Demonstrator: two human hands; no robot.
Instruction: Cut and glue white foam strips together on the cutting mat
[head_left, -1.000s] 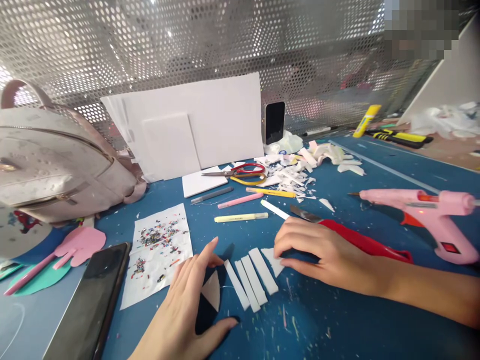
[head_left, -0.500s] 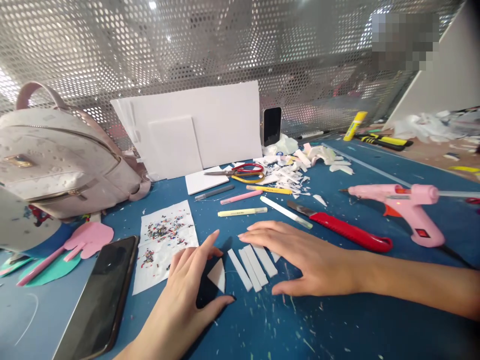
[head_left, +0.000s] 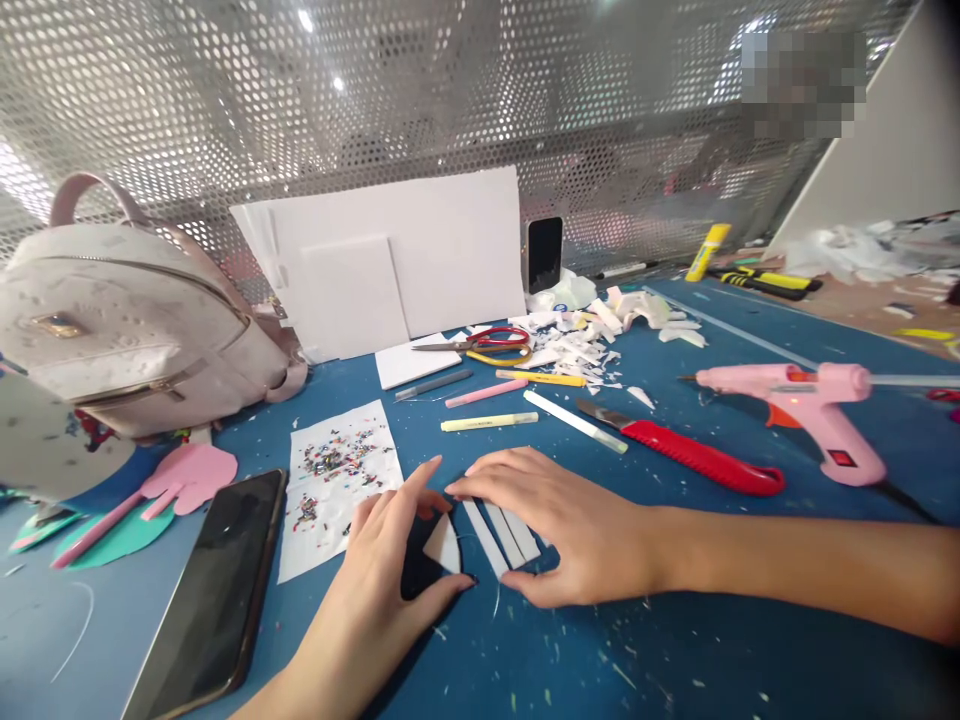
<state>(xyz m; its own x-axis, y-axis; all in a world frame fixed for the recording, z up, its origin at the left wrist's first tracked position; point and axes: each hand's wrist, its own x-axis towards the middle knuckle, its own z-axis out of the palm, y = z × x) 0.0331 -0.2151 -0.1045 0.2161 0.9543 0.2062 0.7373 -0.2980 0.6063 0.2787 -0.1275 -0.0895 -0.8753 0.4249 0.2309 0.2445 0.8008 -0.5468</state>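
1. Head view, nearest: the left hand (head_left: 382, 590) lies flat on the blue table (head_left: 675, 640), its fingers spread and loose, clamped on nothing. Thumb and forefinger frame a small white wedge (head_left: 442, 545) of foam board with one curved edge, which lies on the table just beside the hand.
2. Just right of the wedge, the right hand (head_left: 570, 525) rests palm down with its fingers straight and close together, covering the far ends of several narrow white foam strips (head_left: 502, 535). The strips are flat, matte and rectangular, laid side by side and touching.
3. Left of the hands lies a dark, glossy phone (head_left: 214, 590), and beside it a white paper sheet (head_left: 337, 480) speckled with tiny coloured scraps.
4. Further left, a pink foam hand shape (head_left: 187, 478) on a stick rests over a teal cut-out.
5. Beyond the right hand lie a red-handled knife (head_left: 694, 460) with a bare metal blade and a pink glue gun (head_left: 806, 405).
6. Mid-table: slim pens, red-handled scissors (head_left: 480, 340) and a heap of ragged white offcuts (head_left: 592, 345).
7. Farthest: a pale, textured backpack (head_left: 127, 330), smooth white boards (head_left: 405, 250) leaning on a perforated metal screen (head_left: 450, 90), and a second phone (head_left: 544, 252) standing upright.
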